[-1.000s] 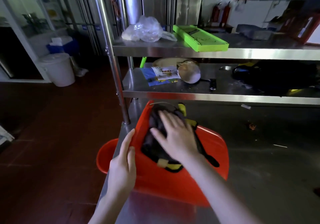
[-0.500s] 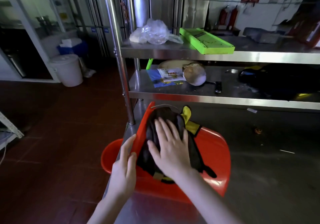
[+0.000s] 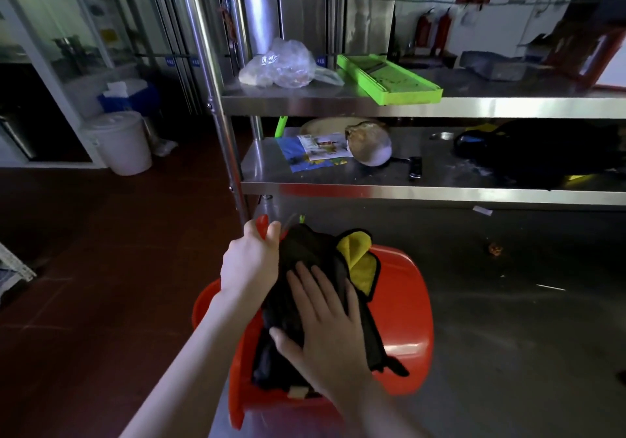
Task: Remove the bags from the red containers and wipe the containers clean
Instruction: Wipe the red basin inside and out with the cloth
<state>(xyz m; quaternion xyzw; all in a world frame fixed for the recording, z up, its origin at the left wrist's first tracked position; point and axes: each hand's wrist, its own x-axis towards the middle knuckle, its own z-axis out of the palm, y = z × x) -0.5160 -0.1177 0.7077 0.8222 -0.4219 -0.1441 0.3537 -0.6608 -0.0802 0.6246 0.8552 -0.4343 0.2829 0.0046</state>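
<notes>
Clasping the top rim of the tilted red tub [image 3: 403, 302] in the left grip [image 3: 252, 261]; pressing a black-and-yellow cloth [image 3: 305, 254] inside it with the flat, straight-fingered right grip [image 3: 325, 332]

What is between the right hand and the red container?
Only the black and yellow cloth: the right hand presses it flat against the inside of the red container. Nothing else visible intervenes. The left hand grips the rim at the far end.

Commercial kitchen: stainless shelving [image 3: 372, 103] over steel worktable [image 3: 508, 336], fire extinguishers [image 3: 440, 31], white bucket [image 3: 122, 142].
</notes>
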